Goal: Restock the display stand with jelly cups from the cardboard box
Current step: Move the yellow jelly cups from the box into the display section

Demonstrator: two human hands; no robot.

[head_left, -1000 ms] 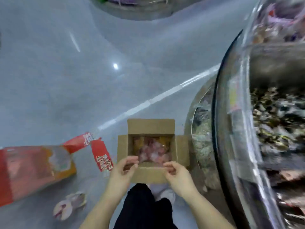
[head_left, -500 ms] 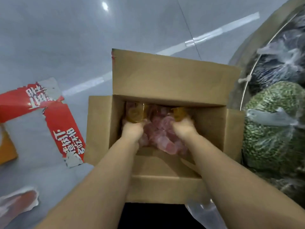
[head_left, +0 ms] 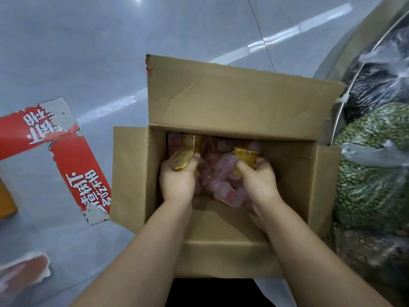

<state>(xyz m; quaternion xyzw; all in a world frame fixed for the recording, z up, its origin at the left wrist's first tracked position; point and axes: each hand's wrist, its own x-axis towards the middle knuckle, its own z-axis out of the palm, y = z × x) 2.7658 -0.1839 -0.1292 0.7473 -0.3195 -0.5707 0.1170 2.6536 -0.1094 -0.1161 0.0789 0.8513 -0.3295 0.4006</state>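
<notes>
- A grey floor [head_left: 88, 52] is seen to carry everything; a pale stripe is run across it toward the far right.
- An open cardboard box [head_left: 232, 100] is set on the floor in the middle of the view, its four flaps folded outward.
- The display stand [head_left: 345, 69] is seen at the right edge, just beside the box, with clear bags of green sweets [head_left: 371, 169] and dark sweets [head_left: 376, 85] packed inside its curved wall.
- A torn red strip of packaging [head_left: 75, 169] with white lettering is laid on the floor left of the box, close to its left flap.
- Pink jelly cups [head_left: 223, 191] are piled loosely in the bottom of the box.
- The left hand [head_left: 177, 180] is lowered into the box and curled round a yellow jelly cup [head_left: 182, 159], lid upward.
- The right hand [head_left: 259, 180] is likewise inside the box, its fingers closed round another yellow cup [head_left: 246, 156].
</notes>
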